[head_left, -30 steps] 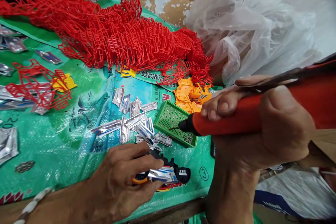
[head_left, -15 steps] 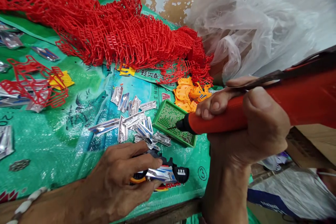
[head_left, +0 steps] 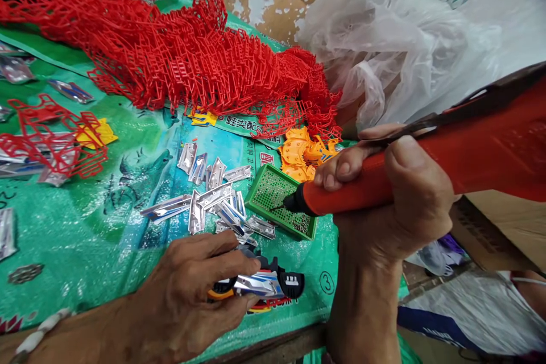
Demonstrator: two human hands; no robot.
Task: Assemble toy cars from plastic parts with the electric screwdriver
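Observation:
My left hand (head_left: 187,290) is closed round a toy car body (head_left: 262,283) with silver, blue and black parts, low on the green sheet; its far end is hidden under my fingers. In my right hand (head_left: 409,199) is a red electric screwdriver (head_left: 367,185), wrapped by thumb and fingers. The screwdriver's dark tip points down left into a green perforated tray (head_left: 256,182) holding many small screws (head_left: 302,222). Whether the bit touches a screw I cannot tell. Left of the tray lies a loose pile of silver plastic pieces (head_left: 215,196), some with blue stripes.
A long heap of red plastic frames (head_left: 191,62) runs along the back. Orange parts (head_left: 298,153) lie behind the tray. More red frames (head_left: 46,142) and silver pieces sit at left. Clear plastic bags (head_left: 396,34) bulge at back right; a cardboard box (head_left: 490,233) stands at right.
The whole view has shifted slightly. My right hand and the screwdriver sit a little further left, the tip still over the tray. My left hand keeps its hold on the toy car body.

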